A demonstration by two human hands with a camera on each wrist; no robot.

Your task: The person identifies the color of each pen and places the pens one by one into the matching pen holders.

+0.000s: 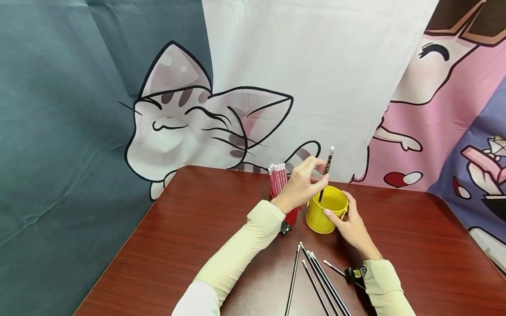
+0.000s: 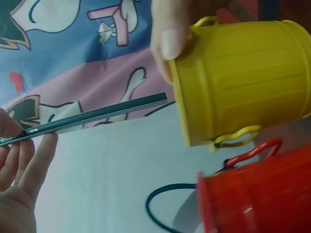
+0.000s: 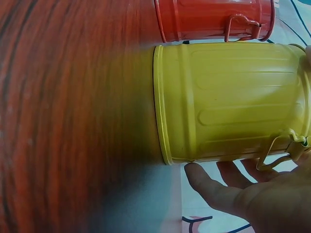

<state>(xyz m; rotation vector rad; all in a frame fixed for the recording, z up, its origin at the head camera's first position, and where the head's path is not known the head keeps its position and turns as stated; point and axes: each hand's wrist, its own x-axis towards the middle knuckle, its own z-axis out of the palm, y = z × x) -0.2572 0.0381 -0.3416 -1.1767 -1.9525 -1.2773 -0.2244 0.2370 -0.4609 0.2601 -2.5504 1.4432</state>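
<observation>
My left hand pinches a black pencil between thumb and fingers, white eraser end up. In the left wrist view, the pencil's blunt lower end hangs just short of the yellow bucket's rim. The yellow bucket stands upright on the table. My right hand grips its right side, thumb over the rim and fingers along the wall. Left of it, a red bucket holds several pink pencils, partly hidden behind my left hand and wrist.
Several black pencils lie loose on the brown table in front of the buckets. One more pencil lies partly under my right wrist. A printed cartoon cloth hangs behind the table's back edge.
</observation>
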